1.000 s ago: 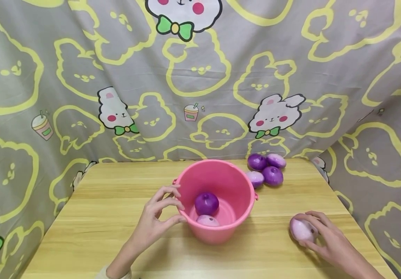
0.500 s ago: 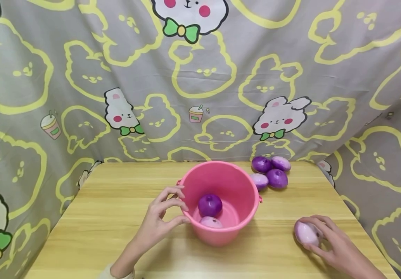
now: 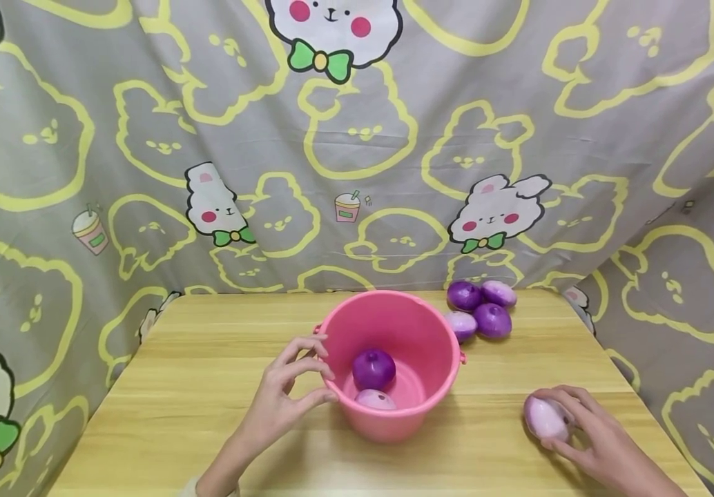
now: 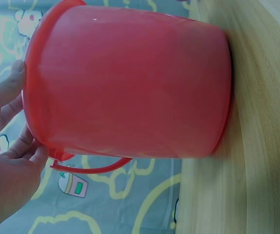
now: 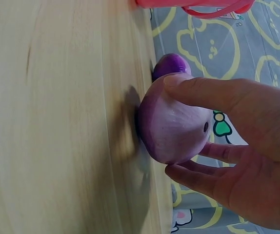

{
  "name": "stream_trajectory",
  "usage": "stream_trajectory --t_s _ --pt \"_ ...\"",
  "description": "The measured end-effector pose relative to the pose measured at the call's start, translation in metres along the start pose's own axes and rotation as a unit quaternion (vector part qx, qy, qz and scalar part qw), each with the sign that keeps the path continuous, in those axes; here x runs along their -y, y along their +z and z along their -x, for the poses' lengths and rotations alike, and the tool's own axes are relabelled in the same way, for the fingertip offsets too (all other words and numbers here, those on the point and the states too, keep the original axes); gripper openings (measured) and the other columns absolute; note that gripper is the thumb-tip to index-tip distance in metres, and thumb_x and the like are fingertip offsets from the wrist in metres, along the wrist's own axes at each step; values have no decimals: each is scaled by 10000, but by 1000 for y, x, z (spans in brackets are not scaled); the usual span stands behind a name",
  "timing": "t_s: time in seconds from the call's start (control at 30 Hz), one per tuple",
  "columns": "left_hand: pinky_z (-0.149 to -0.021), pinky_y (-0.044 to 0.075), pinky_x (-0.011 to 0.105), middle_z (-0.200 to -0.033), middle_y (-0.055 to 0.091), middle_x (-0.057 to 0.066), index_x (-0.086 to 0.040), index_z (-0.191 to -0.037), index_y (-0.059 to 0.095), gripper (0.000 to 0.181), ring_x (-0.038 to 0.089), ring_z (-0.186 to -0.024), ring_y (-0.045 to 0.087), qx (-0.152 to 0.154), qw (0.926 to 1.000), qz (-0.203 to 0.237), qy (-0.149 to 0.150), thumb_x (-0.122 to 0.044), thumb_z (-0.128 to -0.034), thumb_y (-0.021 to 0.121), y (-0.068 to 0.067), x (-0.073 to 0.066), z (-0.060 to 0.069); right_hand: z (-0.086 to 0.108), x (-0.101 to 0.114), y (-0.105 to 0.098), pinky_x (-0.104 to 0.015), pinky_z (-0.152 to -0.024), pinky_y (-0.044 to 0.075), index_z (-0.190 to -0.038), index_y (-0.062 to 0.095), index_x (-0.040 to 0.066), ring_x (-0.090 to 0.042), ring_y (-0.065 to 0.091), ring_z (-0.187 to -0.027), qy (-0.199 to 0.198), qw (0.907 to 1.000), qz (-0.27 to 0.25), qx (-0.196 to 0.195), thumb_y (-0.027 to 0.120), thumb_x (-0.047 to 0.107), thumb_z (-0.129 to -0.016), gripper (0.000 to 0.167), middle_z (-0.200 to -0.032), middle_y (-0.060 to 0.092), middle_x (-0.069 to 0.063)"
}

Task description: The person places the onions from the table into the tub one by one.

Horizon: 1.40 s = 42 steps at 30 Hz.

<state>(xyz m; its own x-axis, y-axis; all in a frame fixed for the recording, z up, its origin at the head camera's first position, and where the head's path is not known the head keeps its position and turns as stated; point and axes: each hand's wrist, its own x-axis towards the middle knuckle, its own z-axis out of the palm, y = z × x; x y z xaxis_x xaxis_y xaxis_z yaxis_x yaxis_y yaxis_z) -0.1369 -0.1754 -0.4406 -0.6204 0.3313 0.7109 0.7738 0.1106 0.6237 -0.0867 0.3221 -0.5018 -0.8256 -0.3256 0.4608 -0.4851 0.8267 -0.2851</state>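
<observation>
A pink bucket (image 3: 388, 426) stands upright on the table, with its handle (image 4: 98, 169) hanging down in the left wrist view. My left hand (image 3: 274, 400) holds the bucket's rim on the left side, thumb and fingertips against it. Inside lie a dark purple onion (image 3: 373, 371) and a pale onion (image 3: 374, 399), the latter partly hidden by the near rim. Right of the bucket, my right hand (image 3: 599, 431) grips a pale purple onion (image 5: 174, 124) between thumb and fingers. That onion is at the tabletop; whether it touches the wood I cannot tell.
Several purple and pale onions (image 3: 492, 321) sit clustered at the table's back right, one partly behind the bucket. The wooden table (image 3: 208, 359) ends at a patterned grey curtain (image 3: 388, 179) that hangs behind and at both sides.
The whole view has shifted slightly as the head moved. Both hands keep their holds, and the bucket and onions keep their places.
</observation>
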Motion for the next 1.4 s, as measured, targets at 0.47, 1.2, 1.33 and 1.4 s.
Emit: stream_trajectory --t_s 0.47,1.2,1.33,1.4 --pt "-1141 481 379 -1135 575 123 -90 -955 717 362 391 -1331 506 -33 9999 84 50 102 -693 876 0 0 0 -4 5 -7 -5 -777 473 -1333 643 202 -60 585 -1010 -73 9992 -307 -242 992 121 -602 814 -1253 558 -7" --pt "-1135 486 389 -1151 576 125 -94 -969 721 348 416 -1339 491 -4 9999 162 40 84 -714 877 1 -1 -2 -21 16 -27 -39 -883 517 -1360 636 139 48 502 -1147 -406 9969 -404 -534 960 43 -579 850 -1293 561 -57" --pt "-1133 489 385 -1149 575 125 -89 -966 721 348 404 -1344 493 -8 9999 150 69 83 -708 879 1 0 -2 -23 19 -32 -10 -923 463 -1357 644 157 4 543 -1116 -376 9973 -262 -572 967 69 -579 847 -1299 571 -54" --pt "-1130 491 381 -1148 576 124 -83 -963 720 346 392 -1347 494 -11 9999 139 73 82 -705 880 1 0 -2 -24 20 -34 5 -930 431 -1355 650 172 -18 564 -1091 -339 9975 -174 -596 974 81 -572 853 -1301 574 -42"
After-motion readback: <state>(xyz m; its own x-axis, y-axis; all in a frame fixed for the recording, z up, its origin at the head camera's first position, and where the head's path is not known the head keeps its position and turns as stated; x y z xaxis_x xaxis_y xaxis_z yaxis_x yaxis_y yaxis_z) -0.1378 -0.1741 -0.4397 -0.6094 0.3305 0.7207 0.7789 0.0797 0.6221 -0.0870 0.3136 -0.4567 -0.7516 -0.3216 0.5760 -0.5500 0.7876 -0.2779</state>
